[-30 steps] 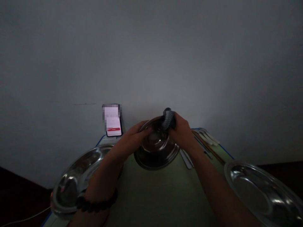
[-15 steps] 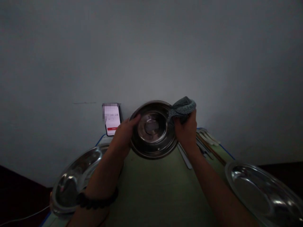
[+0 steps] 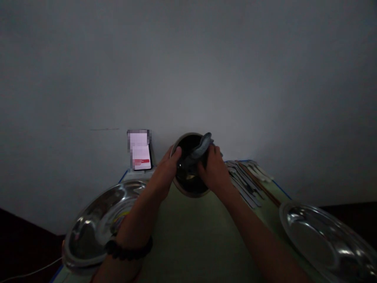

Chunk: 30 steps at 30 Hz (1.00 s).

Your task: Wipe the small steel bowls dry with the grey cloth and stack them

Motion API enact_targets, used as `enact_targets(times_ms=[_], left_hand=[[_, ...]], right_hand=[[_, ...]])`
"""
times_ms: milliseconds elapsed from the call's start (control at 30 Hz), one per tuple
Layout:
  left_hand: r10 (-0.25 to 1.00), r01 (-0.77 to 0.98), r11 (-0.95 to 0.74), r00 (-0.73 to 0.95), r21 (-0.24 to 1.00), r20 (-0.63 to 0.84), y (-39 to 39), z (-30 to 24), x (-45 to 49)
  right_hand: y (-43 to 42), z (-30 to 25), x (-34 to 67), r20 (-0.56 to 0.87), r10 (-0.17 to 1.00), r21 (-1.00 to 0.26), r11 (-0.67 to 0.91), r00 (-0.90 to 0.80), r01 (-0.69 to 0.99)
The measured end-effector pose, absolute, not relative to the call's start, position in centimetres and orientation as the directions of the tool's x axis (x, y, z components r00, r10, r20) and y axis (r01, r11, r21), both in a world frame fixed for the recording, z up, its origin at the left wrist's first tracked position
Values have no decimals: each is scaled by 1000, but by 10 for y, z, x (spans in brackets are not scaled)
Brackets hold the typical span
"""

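Over the table I have a round metal bowl (image 3: 188, 189), tilted so that its dark hollow faces me. My left hand (image 3: 165, 169) grips its left rim, thumb over the edge. A crumpled grey-blue cloth (image 3: 200, 149) lies across the bowl's opening at the upper right. My right hand (image 3: 216, 169) is closed on that cloth and presses it to the right side of the bowl. Part of the cloth and the right rim are hidden behind the fingers.
A large oval metal basin (image 3: 85, 251) with something colourful in it stands at left, another metal basin (image 3: 318, 243) at right. Knives, forks and chopsticks (image 3: 259, 181) lie at back right. A lit phone (image 3: 141, 151) leans on the wall (image 3: 188, 70).
The bowl has turned, its dark hollow now showing. My right hand and the cloth have moved left and slightly down, and my left hand slightly right.
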<state>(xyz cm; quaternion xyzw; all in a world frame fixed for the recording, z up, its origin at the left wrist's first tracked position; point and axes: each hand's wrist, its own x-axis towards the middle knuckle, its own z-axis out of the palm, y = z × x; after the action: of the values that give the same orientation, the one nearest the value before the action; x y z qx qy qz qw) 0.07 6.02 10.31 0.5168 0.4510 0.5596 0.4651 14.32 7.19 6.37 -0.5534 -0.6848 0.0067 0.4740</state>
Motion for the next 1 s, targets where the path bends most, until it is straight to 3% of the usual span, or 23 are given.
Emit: enact_targets(times_ms=[167, 367, 600, 833, 900, 1000], left_hand=[[984, -43, -175, 16, 984, 176, 64, 99, 1], [974, 33, -164, 163, 986, 157, 63, 98, 2], [925, 95, -233, 328, 968, 190, 59, 97, 3], [957, 53, -201, 224, 978, 185, 63, 92, 2], [967, 37, -192, 180, 981, 182, 64, 92, 1], [970, -7, -175, 169, 985, 173, 62, 92, 3]], right_hand=[[73, 59, 136, 634, 772, -550, 414, 40, 725], [75, 58, 134, 567, 821, -475, 386, -60, 791], [76, 57, 135, 529, 848, -536, 366, -34, 761], [69, 60, 130, 482, 811, -477, 561, -333, 677], [67, 60, 127, 457, 846, -488, 497, -275, 717], [67, 61, 127, 469, 882, -517, 320, -50, 794]])
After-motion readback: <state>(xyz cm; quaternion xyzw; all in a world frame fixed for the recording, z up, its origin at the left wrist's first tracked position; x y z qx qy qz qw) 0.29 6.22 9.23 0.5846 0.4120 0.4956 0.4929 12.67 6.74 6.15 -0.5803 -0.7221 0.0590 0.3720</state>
